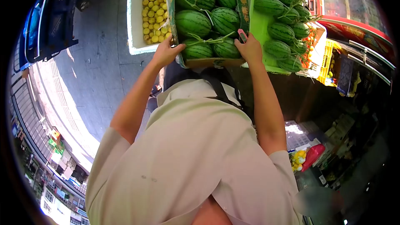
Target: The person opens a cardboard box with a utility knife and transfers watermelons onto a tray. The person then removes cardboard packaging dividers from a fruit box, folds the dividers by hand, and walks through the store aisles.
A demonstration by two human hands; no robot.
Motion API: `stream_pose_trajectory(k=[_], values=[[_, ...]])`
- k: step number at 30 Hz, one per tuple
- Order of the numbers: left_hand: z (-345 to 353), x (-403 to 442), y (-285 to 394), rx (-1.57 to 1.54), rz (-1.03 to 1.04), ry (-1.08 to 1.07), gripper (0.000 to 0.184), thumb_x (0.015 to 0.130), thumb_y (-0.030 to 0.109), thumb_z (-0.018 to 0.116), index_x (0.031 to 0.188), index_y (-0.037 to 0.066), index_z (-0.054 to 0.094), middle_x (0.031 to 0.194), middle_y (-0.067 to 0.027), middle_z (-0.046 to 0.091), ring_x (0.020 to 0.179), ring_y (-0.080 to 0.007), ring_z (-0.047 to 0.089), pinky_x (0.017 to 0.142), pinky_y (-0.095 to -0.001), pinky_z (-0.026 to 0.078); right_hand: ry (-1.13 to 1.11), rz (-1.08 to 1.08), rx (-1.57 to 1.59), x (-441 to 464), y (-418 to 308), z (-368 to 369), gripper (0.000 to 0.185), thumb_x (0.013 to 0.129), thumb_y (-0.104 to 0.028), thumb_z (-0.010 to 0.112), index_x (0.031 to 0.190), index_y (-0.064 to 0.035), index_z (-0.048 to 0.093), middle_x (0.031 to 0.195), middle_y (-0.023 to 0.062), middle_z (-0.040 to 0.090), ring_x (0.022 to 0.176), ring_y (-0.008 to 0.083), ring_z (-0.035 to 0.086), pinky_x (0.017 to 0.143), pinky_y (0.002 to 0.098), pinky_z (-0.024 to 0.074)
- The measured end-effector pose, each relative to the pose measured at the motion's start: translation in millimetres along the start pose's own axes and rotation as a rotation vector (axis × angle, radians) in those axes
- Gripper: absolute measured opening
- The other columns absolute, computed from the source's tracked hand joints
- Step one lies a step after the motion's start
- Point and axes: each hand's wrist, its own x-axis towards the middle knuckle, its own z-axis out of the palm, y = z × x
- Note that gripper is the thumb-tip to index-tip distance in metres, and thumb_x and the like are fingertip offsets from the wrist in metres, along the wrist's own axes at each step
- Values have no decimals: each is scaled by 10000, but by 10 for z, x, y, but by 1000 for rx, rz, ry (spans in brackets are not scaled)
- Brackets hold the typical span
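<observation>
Several striped green watermelons lie in an open cardboard box in the head view, with stems and vine pieces across them. My left hand closes over the box's near left corner, thumb on the inside by a melon. My right hand grips the near right side, thumb inward and fingers over the wall. A small pink item with a dark panel sits between its thumb and fingers; I cannot tell whether it is held or rests on the box edge.
Left of the box is a white foam box of small yellow fruit. A bright green crate with more watermelons stands right. Further right are a yellow crate and a red-framed glass case. A blue cart stands far left.
</observation>
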Motion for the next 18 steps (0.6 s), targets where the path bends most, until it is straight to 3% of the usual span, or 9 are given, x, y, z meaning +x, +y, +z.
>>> stream_pose_trajectory(k=[2,4,6,7,9,10,12,15,18], values=[[-99,87,-77,-278,-231,-236,476,836,215,706,1257,23,597,980,-103,694,871,-179,635,786,-296,494,-39,16,-12,67,58,-21,478,803,-407,681,1035,10,653,900,226,704,878,405,679,785,468,526],[-105,112,-159,-381,-262,-237,442,832,178,700,1237,27,607,979,-89,685,860,-165,627,779,-287,493,-78,33,-25,167,194,17,448,804,-401,678,999,2,660,897,228,705,883,413,676,790,474,525],[-97,134,-234,-593,-324,-231,383,823,103,687,1196,37,628,975,-61,668,840,-137,611,764,-269,492,45,-69,129,269,458,81,364,825,-359,683,884,-3,644,769,186,680,786,357,683,732,458,521],[-112,148,-243,-617,-349,-223,348,827,64,675,1170,26,628,1021,-69,669,890,-146,630,807,-276,508,45,-66,131,326,572,37,364,825,-359,683,884,-3,644,769,186,680,786,357,683,732,458,521],[-164,164,-265,-695,-359,-262,336,830,41,664,1164,21,625,1045,-75,669,929,-158,637,842,-290,514,-137,11,466,375,713,-75,330,895,-343,691,797,-30,653,642,68,617,567,208,596,554,368,444],[-204,168,-271,-774,-368,-294,325,833,19,654,1157,17,623,1069,-81,669,969,-170,643,877,-304,519,-137,14,470,367,713,-94,330,895,-343,691,797,-30,653,642,68,617,567,208,596,554,368,444],[-229,217,-365,-800,-392,-308,324,836,-4,640,1159,9,619,1085,-85,669,988,-181,645,894,-312,521,-197,181,629,352,730,-144,316,915,-336,703,757,-73,624,615,-4,559,505,111,494,493,306,372],[-237,229,-372,-845,-432,-313,325,840,-33,623,1163,-2,613,1115,-93,671,1023,-199,649,926,-325,522,-269,260,775,456,869,-123,348,875,-386,744,745,-100,594,581,-19,488,437,126,434,442,299,354],[-233,243,-283,-882,-453,-324,330,845,-38,622,1173,-7,610,1144,-99,673,1055,-208,649,957,-335,514,-316,328,934,493,1011,-107,358,860,-413,765,785,-100,608,581,-31,459,446,122,407,467,293,345]])
